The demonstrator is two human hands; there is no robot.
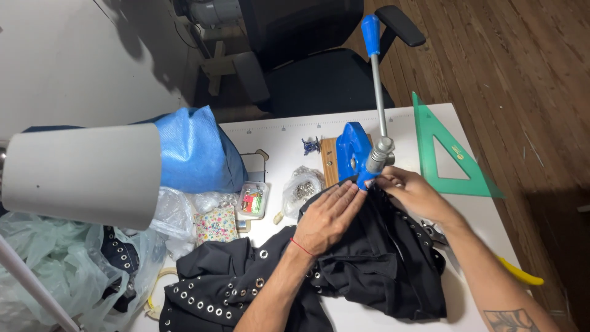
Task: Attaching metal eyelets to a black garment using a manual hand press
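Observation:
A black garment (369,258) studded with metal eyelets lies on the white table (283,132). Its upper edge is pushed under the head of a blue hand press (353,154), whose long lever with a blue grip (370,31) stands upright. My left hand (329,215) lies flat on the fabric just below the press, fingers together. My right hand (412,193) pinches the fabric edge right at the press head. A red thread circles my left wrist.
A green set square (445,150) lies right of the press. A clear bag of metal eyelets (301,190), a small plastic box (253,201), a blue bag (196,150), a lamp shade (80,175) and a yellow-handled tool (522,273) surround the work. A black office chair (319,74) stands behind the table.

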